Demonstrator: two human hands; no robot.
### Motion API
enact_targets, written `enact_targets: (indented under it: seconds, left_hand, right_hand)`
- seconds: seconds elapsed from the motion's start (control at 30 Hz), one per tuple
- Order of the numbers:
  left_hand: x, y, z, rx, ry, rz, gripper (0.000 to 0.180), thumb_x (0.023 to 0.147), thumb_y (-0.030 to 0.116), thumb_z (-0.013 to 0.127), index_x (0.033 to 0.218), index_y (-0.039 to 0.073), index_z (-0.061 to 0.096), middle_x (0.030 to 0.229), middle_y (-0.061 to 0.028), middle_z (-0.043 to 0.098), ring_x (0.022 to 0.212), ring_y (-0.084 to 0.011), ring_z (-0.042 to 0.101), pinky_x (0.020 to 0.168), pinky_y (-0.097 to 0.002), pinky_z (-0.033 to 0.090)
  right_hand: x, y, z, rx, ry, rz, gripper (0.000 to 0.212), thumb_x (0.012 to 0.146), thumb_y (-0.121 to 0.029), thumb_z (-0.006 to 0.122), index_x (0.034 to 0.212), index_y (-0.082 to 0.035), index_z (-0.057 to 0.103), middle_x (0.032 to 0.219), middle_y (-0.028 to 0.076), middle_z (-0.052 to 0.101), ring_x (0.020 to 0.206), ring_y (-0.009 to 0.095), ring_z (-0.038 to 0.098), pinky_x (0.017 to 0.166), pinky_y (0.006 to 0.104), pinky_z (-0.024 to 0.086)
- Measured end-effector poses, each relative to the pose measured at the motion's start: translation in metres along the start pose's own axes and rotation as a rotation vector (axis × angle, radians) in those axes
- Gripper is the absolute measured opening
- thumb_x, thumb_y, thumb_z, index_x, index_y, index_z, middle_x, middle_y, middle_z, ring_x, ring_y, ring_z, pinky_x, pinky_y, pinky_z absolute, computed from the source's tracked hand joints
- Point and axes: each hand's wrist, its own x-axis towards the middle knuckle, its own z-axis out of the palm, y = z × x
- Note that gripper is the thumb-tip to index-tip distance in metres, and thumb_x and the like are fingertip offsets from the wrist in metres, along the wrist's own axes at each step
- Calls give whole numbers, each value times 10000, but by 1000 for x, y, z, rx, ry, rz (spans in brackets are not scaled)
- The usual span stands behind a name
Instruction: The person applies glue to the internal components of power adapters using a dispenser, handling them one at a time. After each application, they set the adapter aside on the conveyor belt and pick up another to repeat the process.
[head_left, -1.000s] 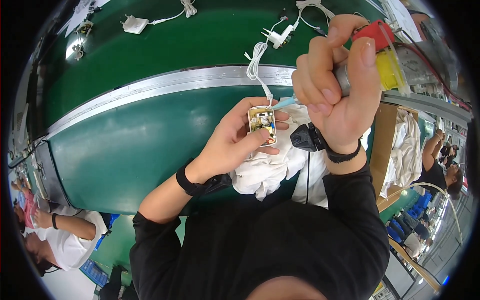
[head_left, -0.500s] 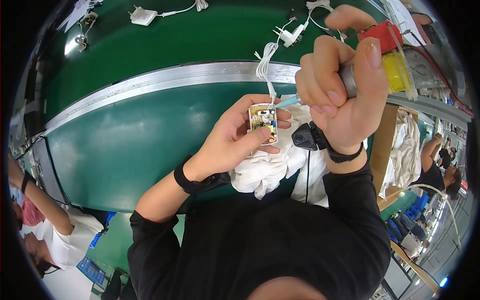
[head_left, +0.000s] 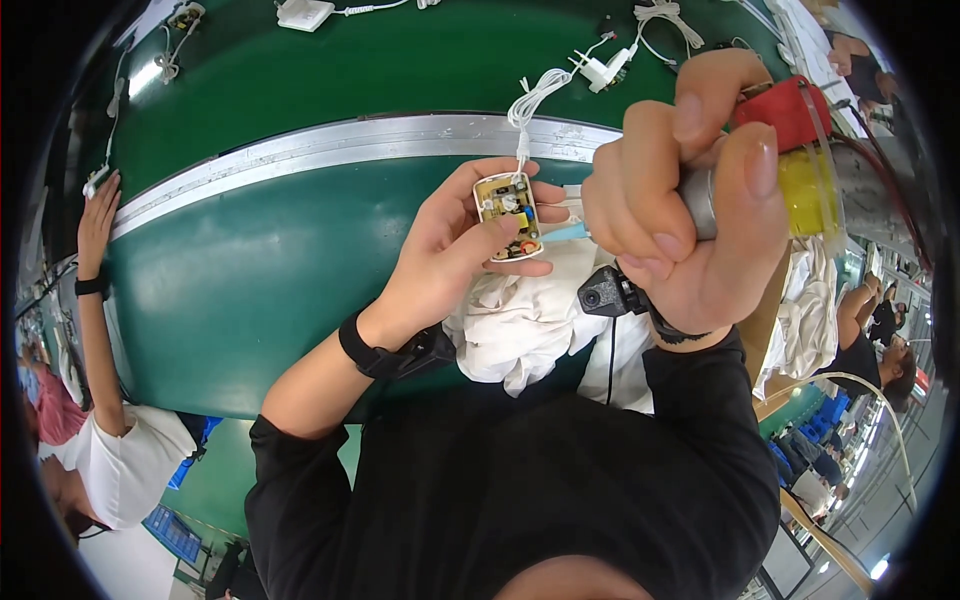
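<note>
My left hand point(head_left: 440, 240) holds an opened white power adapter point(head_left: 508, 203), thumb across its face and fingers behind. Its bare circuit board faces up, showing small parts and a yellow block. A white cable leaves its far end in a coil point(head_left: 535, 98). In my closed right hand point(head_left: 690, 190) is a thick grey, tube-shaped dispensing tool point(head_left: 808, 195) with a yellow band, a red block and wires. Its pale blue tapered tip point(head_left: 567, 232) reaches the lower right corner of the adapter; whether it touches, I cannot tell. White cloth point(head_left: 520, 330) lies below both hands.
A metal rail point(head_left: 330, 150) divides my green bench from a green strip beyond, which carries a white plug adapter point(head_left: 600, 70) and another charger point(head_left: 304, 13). At right stands a cardboard box point(head_left: 772, 335) of white cloth. A co-worker's hand point(head_left: 98, 220) touches a white piece at far left.
The blue tip has gone from the adapter's cable end to its lower right corner. The adapter sits slightly farther left and up in view. A co-worker's arm has reached forward to the rail.
</note>
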Motion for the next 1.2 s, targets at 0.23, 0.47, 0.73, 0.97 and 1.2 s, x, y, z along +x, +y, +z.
enact_targets:
  seconds: [0.23, 0.47, 0.73, 0.97, 1.2]
  left_hand:
    - [0, -1, 0, -16, -7, 17, 368, 898, 17, 429, 1261, 16, 367, 1200, -161, 519, 1126, -245, 531, 824, -389, 552]
    - [0, 0, 1, -26, 7, 14, 369, 903, 33, 433, 1265, 18, 365, 1209, -165, 511, 1133, -249, 525, 833, -398, 547]
    - [1, -6, 4, -270, -96, 19, 376, 953, 177, 393, 1280, -1, 335, 1266, -195, 452, 1194, -280, 466, 905, -449, 496]
    - [1, -7, 2, -248, -120, 10, 391, 962, 208, 377, 1285, -4, 318, 1280, -208, 431, 1207, -296, 452, 918, -461, 484]
    - [-1, -9, 2, -265, -118, 17, 386, 962, 209, 386, 1282, 3, 327, 1276, -202, 438, 1204, -293, 457, 918, -458, 485]
  right_hand:
    - [8, -3, -2, -102, -111, 5, 304, 970, -408, 343, 995, -107, 374, 535, -8, 371, 397, 73, 320, 407, 227, 281]
    - [6, -8, 7, -184, 17, 57, 345, 964, -424, 355, 1094, -105, 378, 545, -5, 379, 407, 82, 334, 419, 227, 291]
    - [2, -5, 10, -185, 10, 53, 400, 959, -446, 352, 1148, -94, 365, 553, -7, 382, 417, 79, 340, 420, 224, 291]
    - [1, -3, 9, -205, 20, 49, 435, 958, -455, 346, 1172, -76, 355, 549, -14, 374, 414, 71, 333, 415, 217, 282]
    - [-1, 2, 12, -224, 34, 32, 471, 957, -464, 341, 1196, -58, 344, 544, -21, 366, 412, 62, 325, 409, 210, 274]
